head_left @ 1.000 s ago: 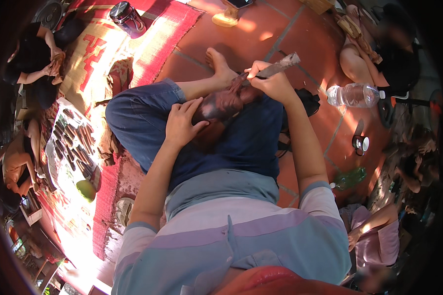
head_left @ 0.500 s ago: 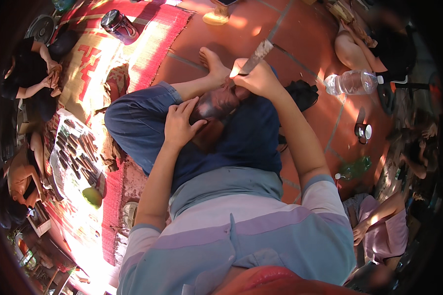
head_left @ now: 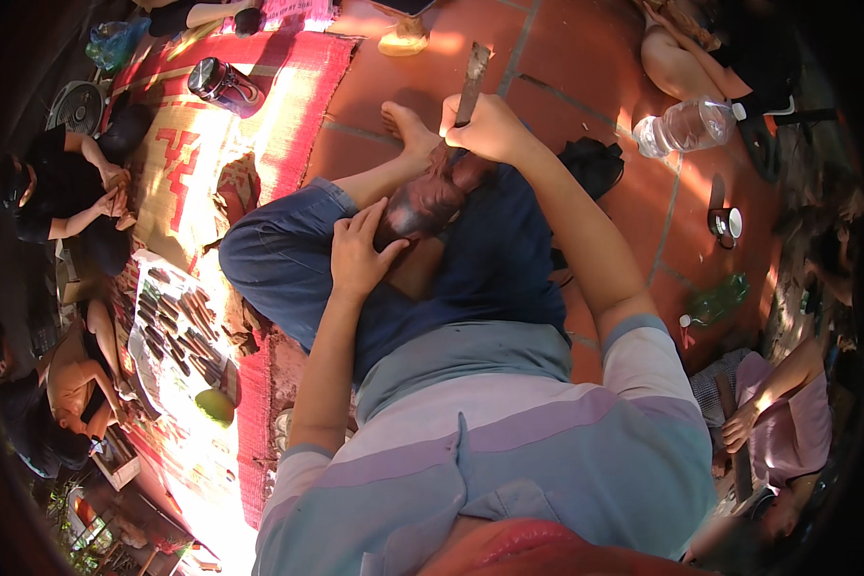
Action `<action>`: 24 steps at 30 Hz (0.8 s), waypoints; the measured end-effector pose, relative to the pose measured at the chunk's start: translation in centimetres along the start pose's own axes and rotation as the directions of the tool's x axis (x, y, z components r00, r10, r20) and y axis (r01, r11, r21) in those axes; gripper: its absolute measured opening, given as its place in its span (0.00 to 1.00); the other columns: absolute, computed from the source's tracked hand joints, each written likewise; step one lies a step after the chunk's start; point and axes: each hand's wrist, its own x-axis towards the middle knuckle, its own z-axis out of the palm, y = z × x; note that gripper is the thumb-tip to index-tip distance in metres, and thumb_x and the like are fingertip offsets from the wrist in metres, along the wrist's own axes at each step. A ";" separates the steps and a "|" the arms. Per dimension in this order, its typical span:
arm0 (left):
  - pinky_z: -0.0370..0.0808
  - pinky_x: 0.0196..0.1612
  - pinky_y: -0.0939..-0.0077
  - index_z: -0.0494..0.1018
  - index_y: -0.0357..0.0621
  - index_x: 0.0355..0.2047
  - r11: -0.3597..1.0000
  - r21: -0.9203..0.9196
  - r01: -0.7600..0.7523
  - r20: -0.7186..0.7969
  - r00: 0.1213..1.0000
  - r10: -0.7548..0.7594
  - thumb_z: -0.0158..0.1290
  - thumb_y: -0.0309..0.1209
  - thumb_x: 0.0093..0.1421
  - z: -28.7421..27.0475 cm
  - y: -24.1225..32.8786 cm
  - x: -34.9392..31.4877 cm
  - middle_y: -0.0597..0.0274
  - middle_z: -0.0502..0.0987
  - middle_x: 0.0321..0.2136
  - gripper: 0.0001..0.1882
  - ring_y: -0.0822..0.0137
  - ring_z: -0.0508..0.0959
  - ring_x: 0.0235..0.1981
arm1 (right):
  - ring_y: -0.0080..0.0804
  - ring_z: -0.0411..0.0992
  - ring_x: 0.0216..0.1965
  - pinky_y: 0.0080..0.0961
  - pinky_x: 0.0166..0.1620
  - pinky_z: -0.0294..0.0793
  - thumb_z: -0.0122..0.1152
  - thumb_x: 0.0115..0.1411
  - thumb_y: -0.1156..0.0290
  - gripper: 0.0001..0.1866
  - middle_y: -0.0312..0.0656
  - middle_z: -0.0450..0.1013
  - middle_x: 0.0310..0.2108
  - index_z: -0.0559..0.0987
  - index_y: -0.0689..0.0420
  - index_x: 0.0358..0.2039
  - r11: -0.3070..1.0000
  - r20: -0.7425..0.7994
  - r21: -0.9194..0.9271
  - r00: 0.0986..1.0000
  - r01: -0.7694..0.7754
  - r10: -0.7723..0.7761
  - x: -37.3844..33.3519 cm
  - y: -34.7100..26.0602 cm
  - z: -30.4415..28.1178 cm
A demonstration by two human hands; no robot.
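Observation:
A dark reddish-brown carved wooden piece [head_left: 428, 204], rounded and glossy, rests in my lap against my crossed legs. My left hand [head_left: 360, 254] lies over its near-left end, fingers spread along the surface and thumb on the near side. Above its far end, my right hand [head_left: 491, 131] is closed round a narrow flat tool [head_left: 472, 81], grey-brown with pale worn patches. The tool's upper end sticks up past my fist. Its lower end is hidden by the hand, so I cannot tell its exact kind or whether it touches the wood.
A red and yellow mat [head_left: 178, 144] covers the left floor, with a dark flask [head_left: 223, 84] on it. Many small tools lie on a white sheet [head_left: 149, 360]. To the right are a large clear bottle [head_left: 686, 128], a cup [head_left: 726, 226] and a green bottle [head_left: 720, 300]. Several people sit around.
The tool in my right hand has swung more upright, and that hand has shifted slightly left and up. My left hand stays on the wood. The whole view has shifted a little.

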 end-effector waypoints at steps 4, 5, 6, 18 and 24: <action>0.69 0.49 0.65 0.69 0.49 0.57 0.999 0.037 -0.029 -0.031 0.999 0.030 0.67 0.40 0.44 0.3 -0.1 -0.1 0.62 0.76 0.47 0.38 0.54 0.70 0.41 | 0.35 0.75 0.28 0.30 0.32 0.71 0.61 0.47 0.71 0.06 0.44 0.74 0.23 0.75 0.59 0.25 0.962 -0.019 -0.207 0.982 0.179 -0.187 -1.3 -0.3 1.1; 0.69 0.49 0.65 0.69 0.49 0.57 0.999 0.040 -0.034 -0.028 0.999 0.035 0.67 0.40 0.44 0.3 -0.2 -0.1 0.62 0.75 0.47 0.38 0.54 0.70 0.41 | 0.35 0.75 0.28 0.31 0.32 0.71 0.61 0.47 0.71 0.07 0.44 0.75 0.23 0.75 0.59 0.25 0.968 -0.023 -0.205 0.988 0.147 -0.155 -1.2 -0.4 1.2; 0.69 0.50 0.65 0.69 0.49 0.57 0.998 0.044 -0.039 -0.025 0.999 0.040 0.67 0.40 0.44 0.3 -0.3 -0.1 0.61 0.75 0.47 0.38 0.54 0.70 0.41 | 0.36 0.75 0.29 0.31 0.32 0.71 0.61 0.47 0.70 0.07 0.44 0.75 0.24 0.75 0.59 0.25 0.972 -0.028 -0.203 0.992 0.116 -0.124 -0.9 -0.4 1.1; 0.69 0.54 0.66 0.72 0.46 0.53 0.985 -0.170 0.010 -0.134 0.990 -0.033 0.60 0.26 0.52 0.7 3.9 -2.5 0.56 0.72 0.52 0.26 0.55 0.69 0.53 | 0.18 0.72 0.29 0.15 0.33 0.72 0.61 0.57 0.78 0.05 0.34 0.72 0.26 0.73 0.60 0.33 0.790 -0.259 0.611 0.953 0.036 0.157 -7.6 3.4 1.1; 0.73 0.49 0.69 0.71 0.44 0.53 0.778 -0.628 0.017 0.266 0.944 0.193 0.57 0.25 0.56 0.8 9.2 -2.4 0.53 0.77 0.43 0.23 0.57 0.77 0.45 | 0.24 0.74 0.35 0.19 0.41 0.76 0.62 0.57 0.83 0.06 0.39 0.74 0.32 0.74 0.62 0.34 0.925 -0.607 0.250 0.790 0.287 -0.081 -10.8 3.3 6.6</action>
